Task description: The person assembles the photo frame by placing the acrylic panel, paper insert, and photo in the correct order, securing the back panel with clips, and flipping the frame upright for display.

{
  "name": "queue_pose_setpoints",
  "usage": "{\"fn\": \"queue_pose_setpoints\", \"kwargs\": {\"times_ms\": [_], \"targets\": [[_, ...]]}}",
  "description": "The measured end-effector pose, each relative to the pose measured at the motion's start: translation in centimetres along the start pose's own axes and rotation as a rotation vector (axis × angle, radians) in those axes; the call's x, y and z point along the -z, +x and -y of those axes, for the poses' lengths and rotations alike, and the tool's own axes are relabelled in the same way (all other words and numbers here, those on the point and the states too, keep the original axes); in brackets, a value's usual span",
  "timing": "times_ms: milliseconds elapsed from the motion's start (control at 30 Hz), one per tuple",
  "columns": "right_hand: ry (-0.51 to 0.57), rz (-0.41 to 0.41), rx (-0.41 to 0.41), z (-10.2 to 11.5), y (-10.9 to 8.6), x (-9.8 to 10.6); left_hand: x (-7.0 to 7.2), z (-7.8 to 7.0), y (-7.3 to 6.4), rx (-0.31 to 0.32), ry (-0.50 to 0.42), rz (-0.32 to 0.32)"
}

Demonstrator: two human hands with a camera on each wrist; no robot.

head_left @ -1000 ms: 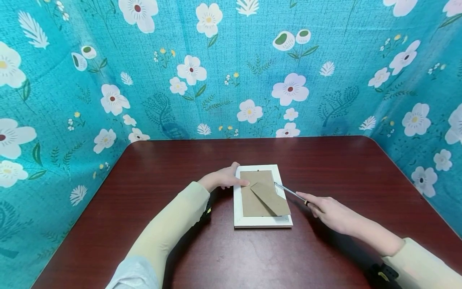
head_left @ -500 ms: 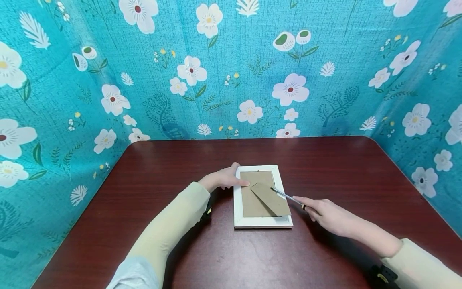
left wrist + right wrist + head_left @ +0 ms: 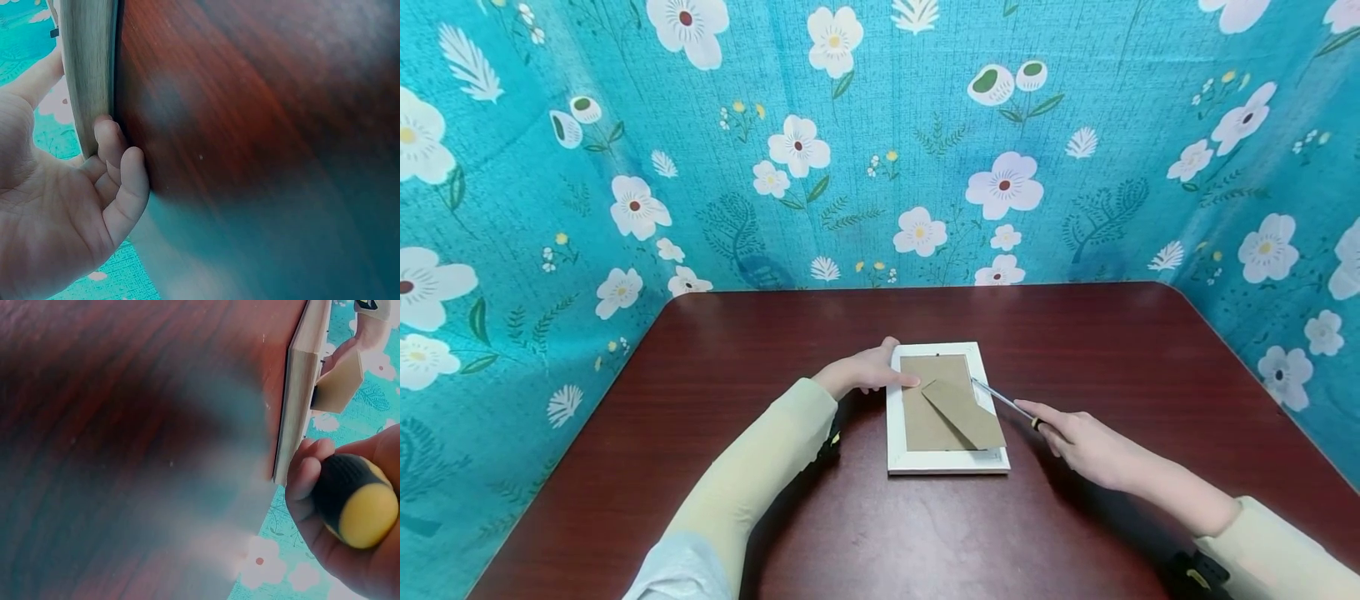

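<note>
A white picture frame (image 3: 895,433) lies face down on the table, its brown backing board (image 3: 919,425) and slanted easel stand (image 3: 966,412) upward. My left hand (image 3: 868,368) grips the frame's left side, thumb over the backing and fingers at the outer edge; the left wrist view shows those fingers (image 3: 128,187) against the frame's side. My right hand (image 3: 1090,446) holds a screwdriver (image 3: 1002,399). Its tip is at the right edge of the backing, beside the inner border. In the right wrist view, the black and yellow handle (image 3: 356,503) sits within the curled fingers.
The dark red wooden table (image 3: 760,333) extends around the frame on all sides. Behind it and along both sides hangs a blue floral cloth (image 3: 850,208). A small dark metal tab (image 3: 937,355) shows at the backing's top edge.
The screwdriver tip moved left over the easel stand half a second ago, then came back right and up to the backing's right edge. The left hand and frame stayed put.
</note>
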State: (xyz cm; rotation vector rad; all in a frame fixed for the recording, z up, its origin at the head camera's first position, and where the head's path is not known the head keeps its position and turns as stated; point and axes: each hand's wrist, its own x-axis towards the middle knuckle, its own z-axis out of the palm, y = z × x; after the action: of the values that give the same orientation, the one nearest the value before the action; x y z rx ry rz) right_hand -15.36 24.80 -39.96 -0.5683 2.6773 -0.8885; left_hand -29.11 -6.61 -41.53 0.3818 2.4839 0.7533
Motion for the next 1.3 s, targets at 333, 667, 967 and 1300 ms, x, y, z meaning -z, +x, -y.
{"fn": "queue_pose_setpoints", "kwargs": {"times_ms": [333, 667, 967, 1300], "targets": [[0.226, 0.061, -0.016, 0.1, -0.2, -0.3, -0.1, -0.1, -0.2, 0.008, -0.01, 0.001], [0.118, 0.041, -0.03, 0.9, -0.1, -0.6, 0.2, -0.3, -0.2, 0.004, 0.001, 0.01], [-0.212, -0.068, 0.125, 1.6, 0.1, -1.5, 0.2, -0.4, -0.3, 0.016, -0.009, 0.02], [-0.523, -0.133, 0.15, 2.4, 0.0, -1.3, 0.3, -0.3, 0.0, 0.022, -0.011, 0.039]]}}
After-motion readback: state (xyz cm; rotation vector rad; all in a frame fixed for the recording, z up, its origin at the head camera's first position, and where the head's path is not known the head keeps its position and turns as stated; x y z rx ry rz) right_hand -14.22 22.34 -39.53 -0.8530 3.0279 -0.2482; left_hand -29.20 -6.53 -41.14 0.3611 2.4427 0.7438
